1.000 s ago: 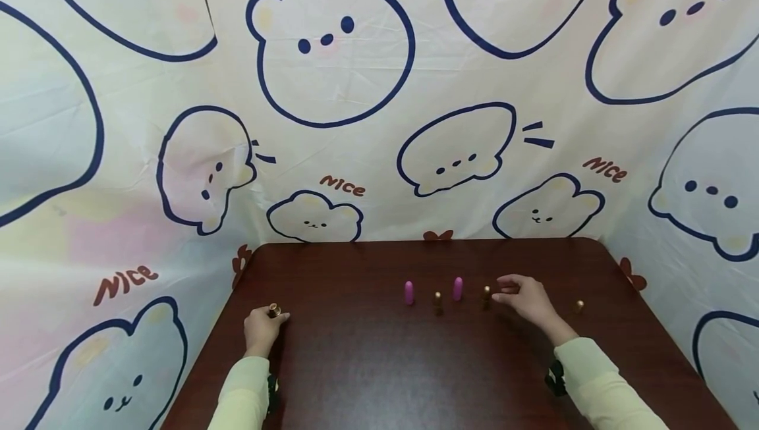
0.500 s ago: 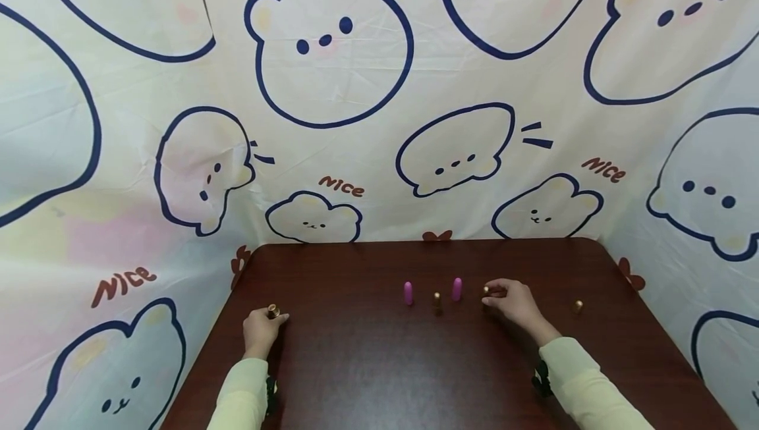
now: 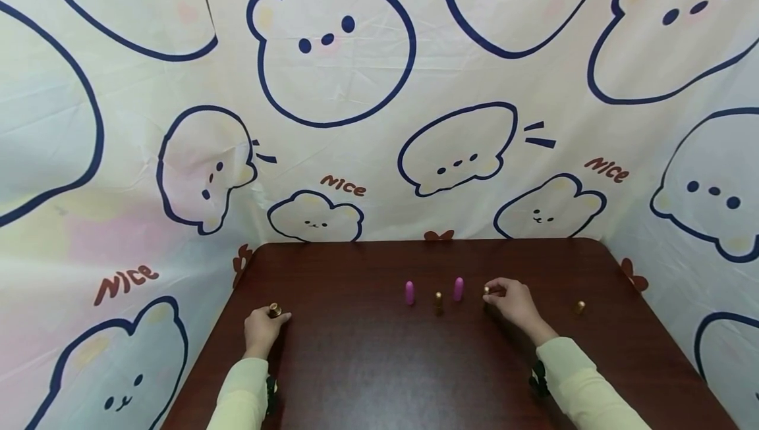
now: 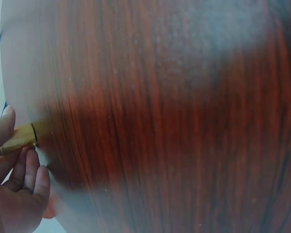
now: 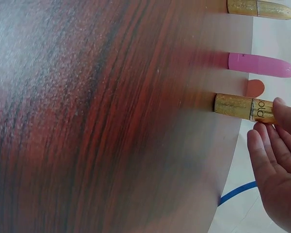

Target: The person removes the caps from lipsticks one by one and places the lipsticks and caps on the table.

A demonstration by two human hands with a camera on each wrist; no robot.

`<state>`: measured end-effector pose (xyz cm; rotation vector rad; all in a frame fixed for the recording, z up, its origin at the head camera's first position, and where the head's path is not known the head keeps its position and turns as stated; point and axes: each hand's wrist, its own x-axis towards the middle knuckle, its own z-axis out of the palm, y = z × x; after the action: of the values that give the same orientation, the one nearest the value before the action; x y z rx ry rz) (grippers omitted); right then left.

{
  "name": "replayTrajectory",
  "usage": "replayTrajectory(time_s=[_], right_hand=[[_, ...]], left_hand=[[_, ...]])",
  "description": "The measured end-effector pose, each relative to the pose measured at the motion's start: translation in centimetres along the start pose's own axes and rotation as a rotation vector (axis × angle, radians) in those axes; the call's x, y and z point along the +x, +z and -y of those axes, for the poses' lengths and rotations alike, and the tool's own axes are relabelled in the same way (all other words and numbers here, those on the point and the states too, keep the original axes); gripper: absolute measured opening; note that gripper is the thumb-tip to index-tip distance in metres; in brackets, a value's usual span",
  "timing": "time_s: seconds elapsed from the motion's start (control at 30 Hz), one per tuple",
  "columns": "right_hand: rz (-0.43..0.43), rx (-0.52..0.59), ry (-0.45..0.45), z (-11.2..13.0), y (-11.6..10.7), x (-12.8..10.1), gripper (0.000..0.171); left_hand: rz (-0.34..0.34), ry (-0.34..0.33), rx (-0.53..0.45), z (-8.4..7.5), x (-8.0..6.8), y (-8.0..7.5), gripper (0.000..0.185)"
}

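Head view: a person in pale yellow sleeves sits at a dark red-brown table [image 3: 367,364], with a bear-print cloth [image 3: 332,87] hung behind and round it
Left hand [image 3: 261,330]: rests near the table's left edge — fingers curled round a small gold tube [image 3: 274,311] that stands upright on the wood
Left wrist view: the thumb and fingers pinch that gold tube [image 4: 20,138] close to the table's rim
Right hand [image 3: 514,301]: lies toward the middle of the far half of the table, fingertips closed on the top of a gold lipstick [image 3: 486,292] standing upright
Right wrist view: the fingertips [image 5: 280,108] touch the capped end of the gold lipstick [image 5: 237,106] — its base sits on the table
Row along the far half: a pink cap [image 3: 409,292], a gold case [image 3: 437,299], a second pink cap [image 3: 458,289], then the held lipstick, each just beside the next and not touching
Lone piece: another small gold case [image 3: 580,307] stands well apart, toward the table's right edge
Hands to each other: well apart, one at each side
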<state>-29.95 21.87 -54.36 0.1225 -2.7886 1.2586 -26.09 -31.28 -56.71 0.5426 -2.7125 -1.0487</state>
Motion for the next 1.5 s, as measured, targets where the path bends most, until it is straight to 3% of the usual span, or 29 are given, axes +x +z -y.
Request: replayTrajectory(time_s=[0.4,0.8,1.23,1.5], right_hand=[[-0.035,0.000,-0.033,0.0,-1.5,-0.2,0.014],[-0.078,-0.009,-0.059,1.5,-3.5,-0.5,0.015],[-0.147,0.081,-0.055,4.4,-4.7,-0.7,0.020],[-0.161,0.221,-0.027,6.5,-5.0,-1.0,0.030]], left_hand=[[0.013,0.023,-0.067,-0.1,-0.5,-0.6,0.051],[-0.033,0.072,-0.144,-1.9,-0.3,-1.5,0.077],[-0.131,0.206,-0.201,-7.1,-0.9,-1.4,0.069],[-0.128,0.288,-0.299,-11.2,-1.8,-0.8,0.063]])
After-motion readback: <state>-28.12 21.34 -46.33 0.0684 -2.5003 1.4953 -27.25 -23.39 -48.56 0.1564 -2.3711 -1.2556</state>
